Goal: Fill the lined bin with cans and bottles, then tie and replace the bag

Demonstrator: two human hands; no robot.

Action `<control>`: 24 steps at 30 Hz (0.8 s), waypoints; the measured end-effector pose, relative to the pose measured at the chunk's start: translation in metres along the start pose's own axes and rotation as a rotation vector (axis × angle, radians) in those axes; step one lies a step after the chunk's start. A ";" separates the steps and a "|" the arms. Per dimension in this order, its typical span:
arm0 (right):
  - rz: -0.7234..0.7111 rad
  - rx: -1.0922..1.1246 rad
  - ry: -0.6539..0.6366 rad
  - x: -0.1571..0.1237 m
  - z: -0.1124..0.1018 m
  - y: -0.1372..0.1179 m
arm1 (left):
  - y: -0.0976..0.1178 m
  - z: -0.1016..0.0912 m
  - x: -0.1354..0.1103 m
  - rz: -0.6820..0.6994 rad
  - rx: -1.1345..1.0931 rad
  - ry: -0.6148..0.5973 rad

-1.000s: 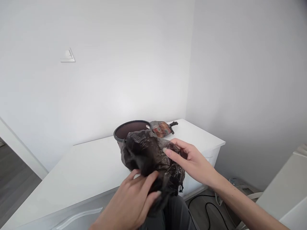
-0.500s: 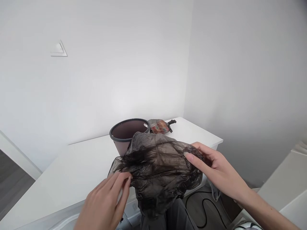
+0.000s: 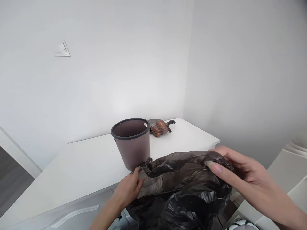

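Between my hands a thin black garbage bag (image 3: pixel 189 198) is stretched sideways, its mouth partly spread. My right hand (image 3: pixel 247 175) pinches its right edge, thumb on the near side and fingers behind. At the bag's left rim, my left hand (image 3: pixel 127 188) grips the plastic with its fingers bent; some fingertips are hidden behind the film. Just beyond the bag stands a mauve trash bin (image 3: pixel 134 150) with a dark grey rim and a handle hole, upright and without a liner over its rim.
A knotted dark bag with reddish contents (image 3: pixel 159 128) lies behind the bin on the white tabletop (image 3: pixel 83 166). White walls rise behind and at the right. A pale piece of furniture (image 3: pixel 287 172) stands at the right edge.
The bag has come down and toward me, and its mouth has widened. My right hand has moved right, my left hand right and slightly forward. More of the bin shows.
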State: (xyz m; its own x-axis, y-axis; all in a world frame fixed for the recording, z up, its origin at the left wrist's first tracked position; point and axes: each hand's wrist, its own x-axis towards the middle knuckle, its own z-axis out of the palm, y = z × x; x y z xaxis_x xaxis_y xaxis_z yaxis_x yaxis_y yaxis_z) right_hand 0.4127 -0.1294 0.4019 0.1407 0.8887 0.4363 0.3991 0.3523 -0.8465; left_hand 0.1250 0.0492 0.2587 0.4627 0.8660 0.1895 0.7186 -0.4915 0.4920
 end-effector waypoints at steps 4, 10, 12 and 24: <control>0.060 0.020 -0.015 -0.012 -0.020 0.018 | 0.016 -0.024 -0.007 0.028 -0.145 0.049; 0.138 0.102 -0.072 -0.018 -0.036 0.038 | 0.048 -0.013 -0.010 0.084 -0.257 0.147; 0.154 0.131 -0.083 -0.016 -0.042 0.042 | 0.041 -0.009 -0.008 0.078 -0.230 0.157; 0.070 -0.280 0.180 0.014 -0.039 0.062 | 0.030 -0.130 -0.030 -0.021 -0.118 0.917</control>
State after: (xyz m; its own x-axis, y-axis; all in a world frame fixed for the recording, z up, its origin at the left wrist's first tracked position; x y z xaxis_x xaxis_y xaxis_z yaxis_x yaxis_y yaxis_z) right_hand 0.4744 -0.1068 0.3673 0.3245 0.8331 0.4480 0.6125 0.1758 -0.7706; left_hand 0.0657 0.0204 0.3782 -0.1783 0.6328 0.7535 0.6415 -0.5059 0.5766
